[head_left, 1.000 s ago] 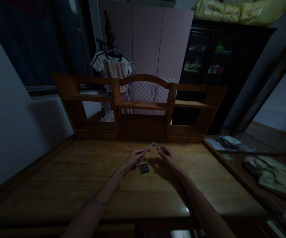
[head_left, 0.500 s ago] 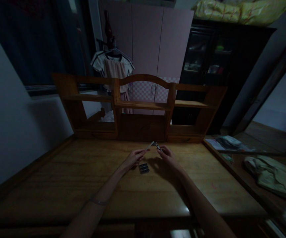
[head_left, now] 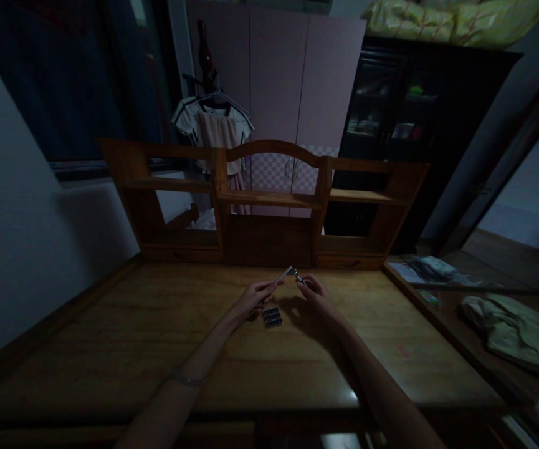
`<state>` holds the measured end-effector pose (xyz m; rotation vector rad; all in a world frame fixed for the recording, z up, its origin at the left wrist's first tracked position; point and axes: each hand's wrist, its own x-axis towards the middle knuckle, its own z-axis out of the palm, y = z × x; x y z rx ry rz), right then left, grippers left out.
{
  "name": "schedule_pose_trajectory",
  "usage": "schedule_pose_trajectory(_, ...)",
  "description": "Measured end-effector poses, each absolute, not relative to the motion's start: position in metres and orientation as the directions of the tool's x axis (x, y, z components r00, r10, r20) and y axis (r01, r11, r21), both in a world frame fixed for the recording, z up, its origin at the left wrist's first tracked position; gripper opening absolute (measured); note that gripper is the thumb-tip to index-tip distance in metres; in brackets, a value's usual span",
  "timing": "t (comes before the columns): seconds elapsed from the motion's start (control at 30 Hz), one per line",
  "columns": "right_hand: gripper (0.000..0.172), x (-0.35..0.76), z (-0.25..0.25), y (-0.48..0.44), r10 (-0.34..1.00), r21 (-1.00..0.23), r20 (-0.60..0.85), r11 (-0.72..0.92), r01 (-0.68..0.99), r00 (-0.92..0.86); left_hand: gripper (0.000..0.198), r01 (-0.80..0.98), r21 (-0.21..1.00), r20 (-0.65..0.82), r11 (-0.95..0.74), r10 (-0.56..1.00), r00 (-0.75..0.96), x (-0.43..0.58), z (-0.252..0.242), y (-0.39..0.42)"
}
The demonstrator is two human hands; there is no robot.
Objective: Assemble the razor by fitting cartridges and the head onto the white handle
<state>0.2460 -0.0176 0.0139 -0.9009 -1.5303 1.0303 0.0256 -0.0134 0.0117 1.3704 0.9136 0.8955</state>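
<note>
Hardly anything moved since before: razor-like tool [head_left: 286, 274] above bench [head_left: 110, 324], axis near-left to far-right. Left hand [head_left: 250, 298] grip pinches its handle, right hand [head_left: 318, 296] pinches its head. Dark cartridges [head_left: 271, 317] lie below.

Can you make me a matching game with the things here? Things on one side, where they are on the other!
1 slim tool
2 dark blocks
3 green cloth
4 hanging clothes

A behind the shelf unit
B lying on the desk
C pinched between left hand and right hand
D right of the desk

Pairs: 1-C, 2-B, 3-D, 4-A
</note>
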Motion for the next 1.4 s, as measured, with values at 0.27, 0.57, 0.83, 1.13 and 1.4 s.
schedule_pose_trajectory(0.27, 0.029, 0.2455, 0.0107, -0.0147, 0.931, -0.943, 0.324, 0.333, 0.026, -0.167, 0.060, -0.012, 1.000, -0.021, 0.027, 0.921, 0.389, 0.0264, 0.0141, -0.0154)
schedule_pose_trajectory(0.57, 0.029, 0.2445, 0.0145, -0.0186, 0.938, -0.949, 0.308, 0.314, 0.017, -0.162, 0.058, 0.010, 1.000, -0.025, 0.023, 0.925, 0.380, 0.0261, 0.0103, -0.0142)
schedule_pose_trajectory(0.83, 0.026, 0.2466, 0.0129, -0.0176, 0.936, -0.954, 0.295, 0.299, -0.011, -0.191, 0.058, 0.008, 1.000, -0.028, 0.028, 0.925, 0.379, 0.0258, 0.0114, -0.0148)
schedule_pose_trajectory(1.13, 0.030, 0.2451, 0.0162, -0.0206, 0.940, -0.957, 0.284, 0.290, 0.003, -0.191, 0.054, -0.027, 0.998, -0.041, 0.057, 0.912, 0.409, 0.0229, 0.0116, -0.0138)
schedule_pose_trajectory(1.4, 0.028, 0.2474, 0.0147, -0.0182, 0.930, -0.954, 0.296, 0.301, -0.013, -0.219, 0.055, -0.016, 0.999, -0.039, 0.050, 0.915, 0.401, 0.0245, 0.0101, -0.0124)
